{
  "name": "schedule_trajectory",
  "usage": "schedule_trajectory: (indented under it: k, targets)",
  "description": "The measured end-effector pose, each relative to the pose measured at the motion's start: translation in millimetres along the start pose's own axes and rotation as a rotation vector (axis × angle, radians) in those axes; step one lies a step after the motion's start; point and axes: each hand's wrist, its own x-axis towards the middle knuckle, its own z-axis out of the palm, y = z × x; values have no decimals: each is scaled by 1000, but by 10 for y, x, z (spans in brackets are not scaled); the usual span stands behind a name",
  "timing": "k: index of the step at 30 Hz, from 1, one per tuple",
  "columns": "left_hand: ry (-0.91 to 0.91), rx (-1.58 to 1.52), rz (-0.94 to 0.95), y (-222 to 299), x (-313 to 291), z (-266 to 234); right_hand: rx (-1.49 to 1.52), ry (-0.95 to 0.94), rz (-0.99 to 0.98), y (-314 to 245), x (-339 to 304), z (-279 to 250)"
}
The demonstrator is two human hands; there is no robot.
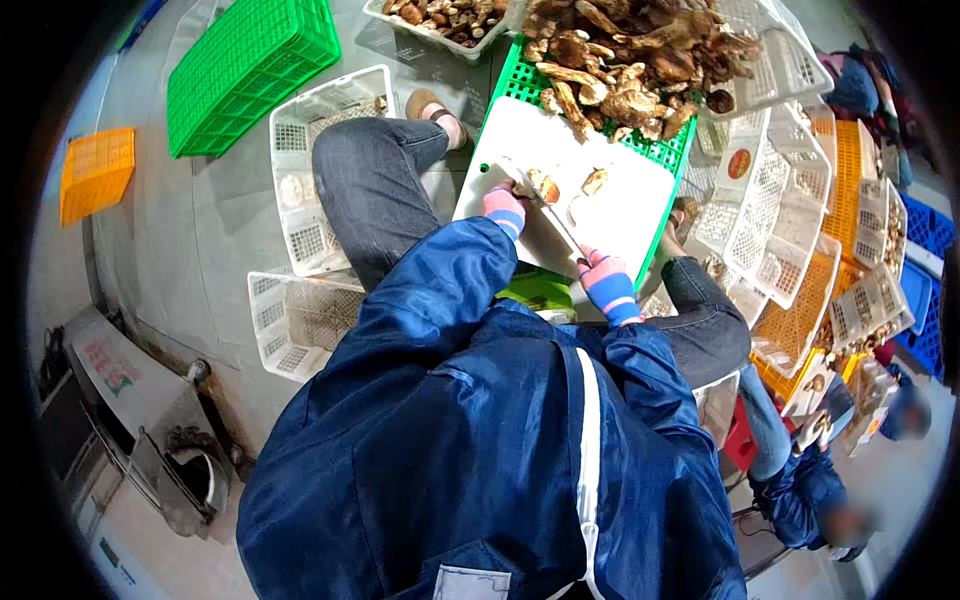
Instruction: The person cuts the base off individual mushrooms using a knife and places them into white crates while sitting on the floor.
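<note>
A white cutting board [633, 205] lies between my knees on an upturned green crate [508, 80]. My right hand [608, 282], in a blue and pink striped glove or cuff, is closed round the handle of a knife [557, 222]. Its blade slants up and left across the board to my left hand. The left hand [504, 205] rests at the board's left edge, fingers closed on a brown mushroom partly hidden beside the blade. A cut mushroom piece [544, 186] lies just right of the blade, and another mushroom piece [595, 181] sits farther right. Beyond them rises a heap of brown mushrooms [640, 75].
A white basket of mushrooms [450, 25] stands far left of the heap. White baskets [300, 215] flank my left leg; more white baskets [765, 210] and orange crates line the right. A green crate [250, 75] and an orange crate [95, 175] stand left. A co-worker [805, 480] sits lower right.
</note>
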Motion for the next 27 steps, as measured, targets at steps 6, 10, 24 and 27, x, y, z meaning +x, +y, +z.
schedule_trajectory:
  k: [6, 10, 24, 27]
  targets:
    - [2, -180, 92, 21, 158, 137, 524, 400, 93, 299, -324, -111]
    - [3, 109, 330, 347, 146, 158, 1089, 427, 470, 355, -280, -225]
    - [-595, 84, 309, 555, 621, 99, 1411, 359, 628, 684, -44, -102]
    - [-792, -510, -176, 541, 523, -89, 1472, 380, 668, 718, -18, -104]
